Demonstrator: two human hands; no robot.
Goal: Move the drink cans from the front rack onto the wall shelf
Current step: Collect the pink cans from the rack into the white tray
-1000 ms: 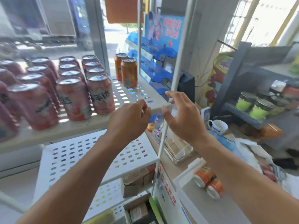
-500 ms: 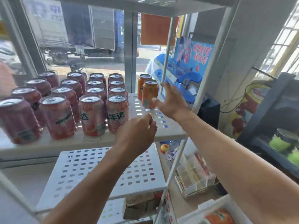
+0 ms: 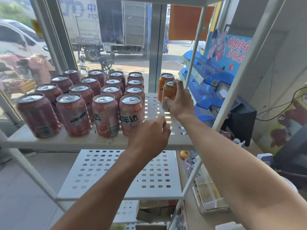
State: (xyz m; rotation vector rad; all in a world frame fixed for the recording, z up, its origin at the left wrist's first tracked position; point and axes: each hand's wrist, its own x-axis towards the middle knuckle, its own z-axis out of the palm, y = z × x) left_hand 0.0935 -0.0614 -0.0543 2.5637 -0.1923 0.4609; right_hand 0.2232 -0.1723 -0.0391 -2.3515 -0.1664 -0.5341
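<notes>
Now the right hand grips the nearer orange can, beside the pink cans; lift straight up. Left hand, loosely curled, holds nothing.

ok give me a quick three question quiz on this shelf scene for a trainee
1. True or false: the right hand grips the front orange can.
2. Which colour of can is more numerous on the rack shelf? A) orange B) pink C) green
3. Fill in: the left hand, holding nothing, hovers in front of the nearest ____ can.

Key: 1 true; 2 B; 3 pink. Only two orange cans show, the second orange can right behind the gripped one.
</notes>
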